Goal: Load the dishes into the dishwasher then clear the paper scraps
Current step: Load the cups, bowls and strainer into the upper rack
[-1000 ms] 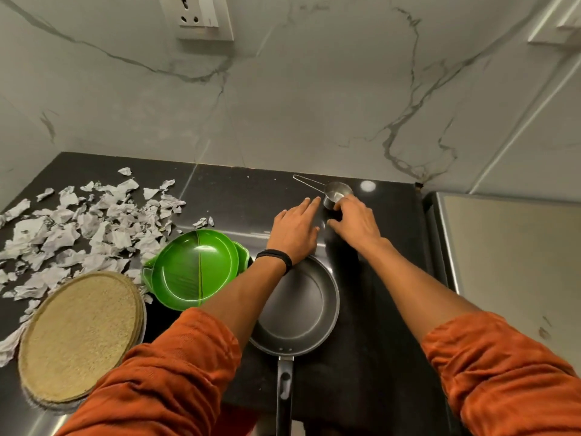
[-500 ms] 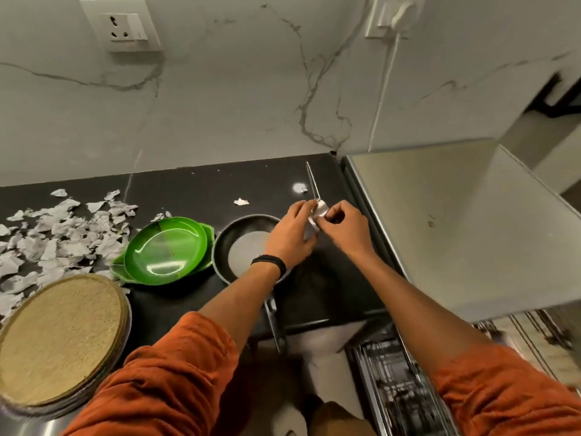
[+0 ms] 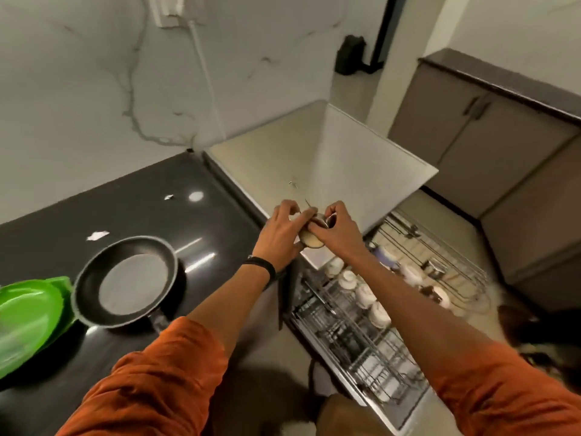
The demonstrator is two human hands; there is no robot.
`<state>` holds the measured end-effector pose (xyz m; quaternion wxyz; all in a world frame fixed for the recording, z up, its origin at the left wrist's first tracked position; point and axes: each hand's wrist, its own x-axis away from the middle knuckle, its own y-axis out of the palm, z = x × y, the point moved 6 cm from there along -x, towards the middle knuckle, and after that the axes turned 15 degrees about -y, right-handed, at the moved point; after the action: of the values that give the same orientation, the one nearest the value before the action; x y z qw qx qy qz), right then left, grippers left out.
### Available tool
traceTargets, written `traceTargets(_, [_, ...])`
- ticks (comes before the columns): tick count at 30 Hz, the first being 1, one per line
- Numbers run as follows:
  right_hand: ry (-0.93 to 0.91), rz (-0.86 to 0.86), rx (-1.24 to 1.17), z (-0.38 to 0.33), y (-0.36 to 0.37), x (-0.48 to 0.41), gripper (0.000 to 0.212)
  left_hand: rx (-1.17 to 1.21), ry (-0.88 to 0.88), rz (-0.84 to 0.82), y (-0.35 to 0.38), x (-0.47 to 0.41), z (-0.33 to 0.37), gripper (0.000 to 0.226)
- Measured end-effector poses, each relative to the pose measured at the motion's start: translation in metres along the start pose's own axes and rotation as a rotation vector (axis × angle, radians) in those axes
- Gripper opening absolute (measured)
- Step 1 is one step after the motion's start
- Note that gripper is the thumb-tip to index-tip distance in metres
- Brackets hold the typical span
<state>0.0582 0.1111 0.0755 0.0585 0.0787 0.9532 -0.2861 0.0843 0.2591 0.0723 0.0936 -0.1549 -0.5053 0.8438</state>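
Head: left hand [image 3: 282, 231], right hand [image 3: 339, 235] grip cup [image 3: 312, 242], handle [image 3: 307, 203] pointing away.

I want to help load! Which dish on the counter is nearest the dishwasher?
The black frying pan. It sits on the dishwasher side of the green plate, which lies farther left at the picture's edge.

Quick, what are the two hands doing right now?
Left hand: closed, holding the small metal cup.
Right hand: closed, pinching the small metal cup too.
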Motion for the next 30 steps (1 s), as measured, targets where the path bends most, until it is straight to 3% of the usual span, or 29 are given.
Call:
traceTargets(9, [0.161, 0.255, -0.075, 0.126, -0.119, 0.032, 0.044, -0.039, 0.279, -0.229, 0.123, -0.061, 0.134, 0.067])
traceTargets(15, [0.263, 0.354, 0.025, 0.230, -0.176, 0.044, 0.072, -0.027, 0.287, -0.372, 0.225, -0.097, 0.213, 0.059])
traceTargets(22, [0.484, 0.458, 0.002, 0.351, -0.206, 0.024, 0.073, 0.027, 0.186, -0.522, 0.348, -0.136, 0.253, 0.069])
traceTargets(30, [0.584, 0.441, -0.052, 0.464, -0.167, -0.012, 0.034, 0.068, -0.022, -0.581, 0.467, -0.173, 0.225, 0.066])
